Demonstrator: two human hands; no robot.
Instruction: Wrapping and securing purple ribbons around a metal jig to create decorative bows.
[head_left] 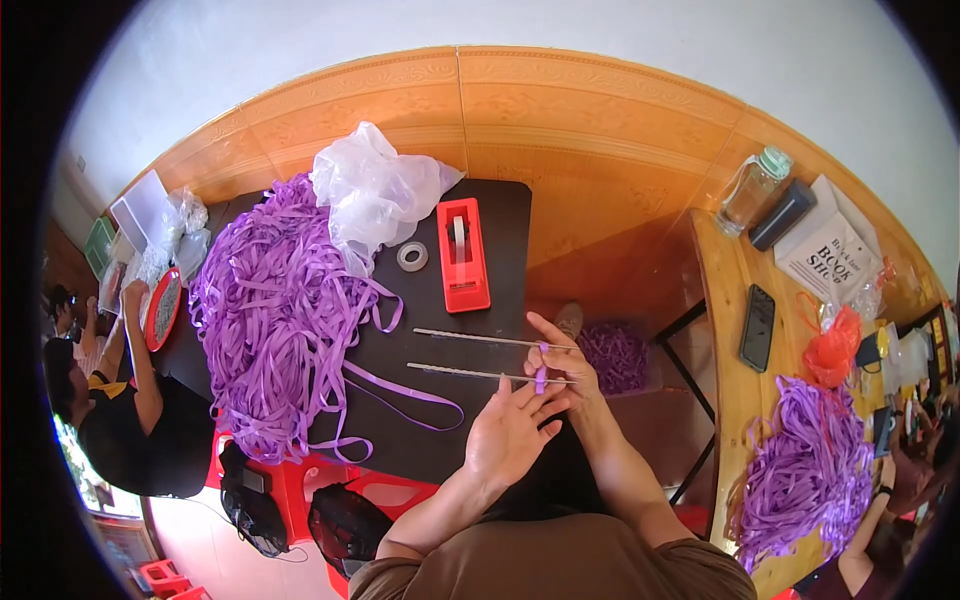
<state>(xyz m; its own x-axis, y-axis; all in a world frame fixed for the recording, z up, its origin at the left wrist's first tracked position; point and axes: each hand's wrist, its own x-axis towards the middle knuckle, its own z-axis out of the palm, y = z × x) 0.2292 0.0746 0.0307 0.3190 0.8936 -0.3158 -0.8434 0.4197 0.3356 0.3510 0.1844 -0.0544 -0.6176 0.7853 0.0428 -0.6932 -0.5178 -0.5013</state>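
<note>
Two thin metal rods (455,371) lie side by side, pointing left over the dark table's near right corner. My right hand (583,375) grips them at their right ends, its index finger stretched out above. A short piece of purple ribbon (541,379) wraps the lower rod, and another bit of purple shows on the upper one. My left hand (508,430) is palm up just below, thumb apart from the fingers, fingertips against the ribbon and the right hand. Some fingertips overlap there, so the exact contact is hidden. To the left, a big heap of purple ribbon (270,320) covers much of the table.
On the dark table (400,400) are a red tape dispenser (463,255), a tape roll (412,257) and a white plastic bag (375,190). A bin of purple ribbon (613,358) stands below. The wooden table (705,260) holds a phone (758,328) and more ribbon (805,465). People sit at both sides.
</note>
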